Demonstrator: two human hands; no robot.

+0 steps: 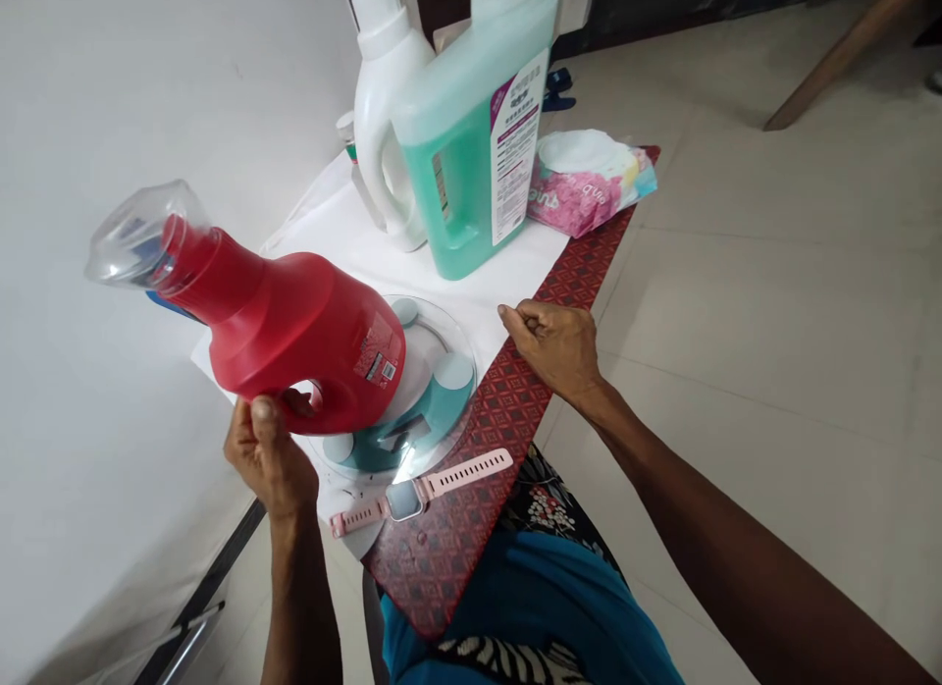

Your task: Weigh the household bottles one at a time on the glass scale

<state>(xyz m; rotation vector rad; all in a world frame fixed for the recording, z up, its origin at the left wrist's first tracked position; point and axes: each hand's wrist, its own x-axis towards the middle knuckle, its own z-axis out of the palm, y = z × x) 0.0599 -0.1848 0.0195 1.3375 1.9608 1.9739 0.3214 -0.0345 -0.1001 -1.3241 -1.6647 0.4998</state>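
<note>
My left hand (272,449) grips a red plastic bottle (287,312) by its handle. The bottle leans with its neck to the upper left, above or on a round glass scale (442,420); I cannot tell if its base touches. A clear plastic cap (147,236) covers the spout, with something blue beneath it. My right hand (555,346) is closed in a fist over the table's patterned edge, with nothing visible in its fingers. A pink-strapped smartwatch (404,500) lies in front of the scale.
Behind the scale stand a bottle of green liquid (463,175) and a white handled bottle (390,126). A pink wipes pack (589,189) sits at the far right corner. White cloth or paper (507,273) partly covers the red patterned table (442,557). A wall (110,420) borders the left.
</note>
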